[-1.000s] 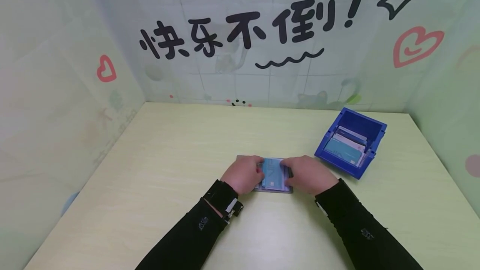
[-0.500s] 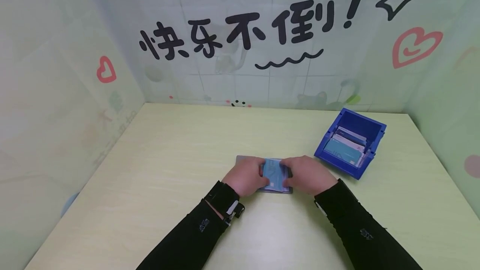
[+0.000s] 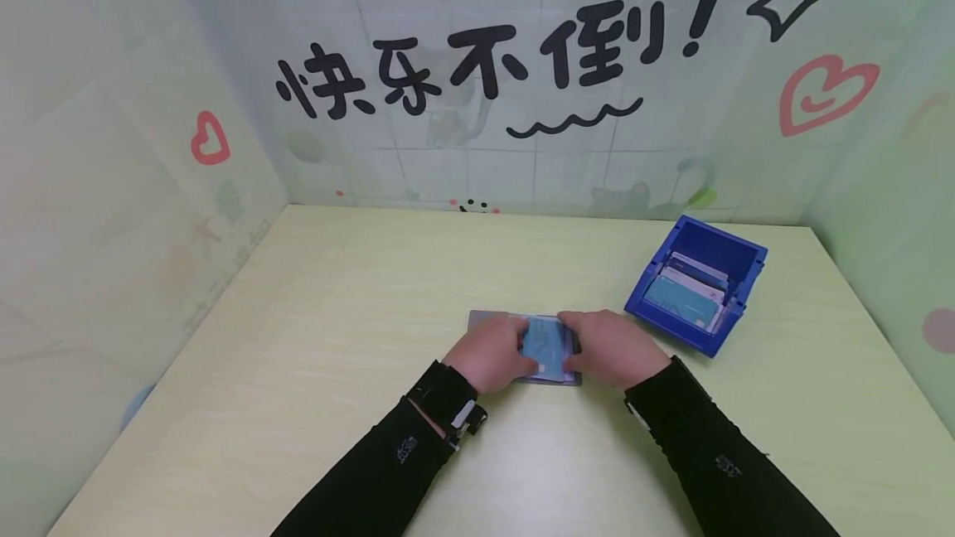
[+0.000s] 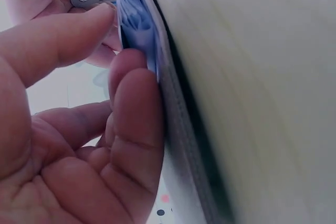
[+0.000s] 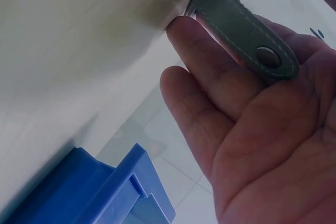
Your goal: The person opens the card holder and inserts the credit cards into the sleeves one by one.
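Observation:
A grey card holder (image 3: 479, 318) lies spread on the table in the head view, a light-blue card (image 3: 545, 340) on its right half. My left hand (image 3: 487, 352) pinches the card's left edge, thumb near the lower corner. On the opposite side, my right hand (image 3: 613, 348) grips the holder's right edge with thumb and fingers. Bunched clear bluish sleeves (image 4: 135, 14) show by the left fingertips in the left wrist view. A strap (image 5: 226, 22) with a metal snap crosses my right palm in the right wrist view.
Back right on the wooden table (image 3: 358, 272) stands a tilted blue box (image 3: 667, 330) with several cards (image 3: 682, 302) inside. Printed cloth walls (image 3: 418, 164) close off the back and both sides. Both forearms in black sleeves reach in from the front.
My left fingers have moved slightly right over the card's left edge, baring more of the holder's left cover. The right hand and the box stay in place.

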Demonstrator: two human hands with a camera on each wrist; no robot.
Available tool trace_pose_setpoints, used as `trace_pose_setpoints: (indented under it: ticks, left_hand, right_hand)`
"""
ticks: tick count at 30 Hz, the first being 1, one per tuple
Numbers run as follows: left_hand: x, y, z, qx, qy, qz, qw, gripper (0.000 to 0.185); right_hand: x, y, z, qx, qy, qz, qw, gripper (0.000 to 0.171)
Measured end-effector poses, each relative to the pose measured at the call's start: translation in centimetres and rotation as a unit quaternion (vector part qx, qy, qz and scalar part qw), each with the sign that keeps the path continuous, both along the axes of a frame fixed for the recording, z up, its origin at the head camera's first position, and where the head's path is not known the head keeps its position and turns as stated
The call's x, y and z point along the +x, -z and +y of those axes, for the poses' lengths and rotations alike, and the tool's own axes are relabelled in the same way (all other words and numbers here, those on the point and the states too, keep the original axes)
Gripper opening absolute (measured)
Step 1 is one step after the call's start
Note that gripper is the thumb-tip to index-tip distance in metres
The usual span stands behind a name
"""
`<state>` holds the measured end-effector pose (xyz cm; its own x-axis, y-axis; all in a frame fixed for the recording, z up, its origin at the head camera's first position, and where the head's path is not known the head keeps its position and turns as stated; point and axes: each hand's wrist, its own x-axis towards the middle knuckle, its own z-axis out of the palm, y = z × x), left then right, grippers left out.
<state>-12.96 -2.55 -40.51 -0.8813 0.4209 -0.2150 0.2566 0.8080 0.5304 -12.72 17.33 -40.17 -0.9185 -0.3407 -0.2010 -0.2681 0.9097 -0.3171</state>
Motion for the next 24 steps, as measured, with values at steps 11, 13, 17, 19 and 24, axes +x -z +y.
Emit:
trace_pose_setpoints:
  ticks: [11, 13, 17, 19, 24]
  left_hand:
    - [0.02, 0.28, 0.04, -0.014, 0.007, 0.003, 0.9999, 0.045]
    - [-0.02, 0.41, 0.07, -0.022, 0.009, 0.007, 0.9997, 0.047]
    - [-0.04, 0.55, 0.11, -0.036, 0.012, 0.015, 0.9992, 0.049]
    - [-0.05, 0.56, 0.10, -0.038, 0.013, 0.016, 0.9991, 0.049]
    - [-0.03, 0.48, 0.09, -0.036, 0.014, 0.019, 0.9991, 0.048]
  right_hand:
    - [0.11, 0.43, 0.09, -0.022, -0.002, 0.003, 1.000, 0.078]
    - [0.10, 0.57, 0.09, -0.030, -0.003, 0.001, 1.000, 0.079]
    - [0.04, 0.75, 0.09, -0.042, -0.004, -0.005, 0.999, 0.082]
    - [0.01, 0.71, 0.07, -0.045, -0.003, -0.007, 0.999, 0.082]
    - [0.09, 0.52, 0.01, -0.051, -0.004, -0.006, 0.999, 0.082]
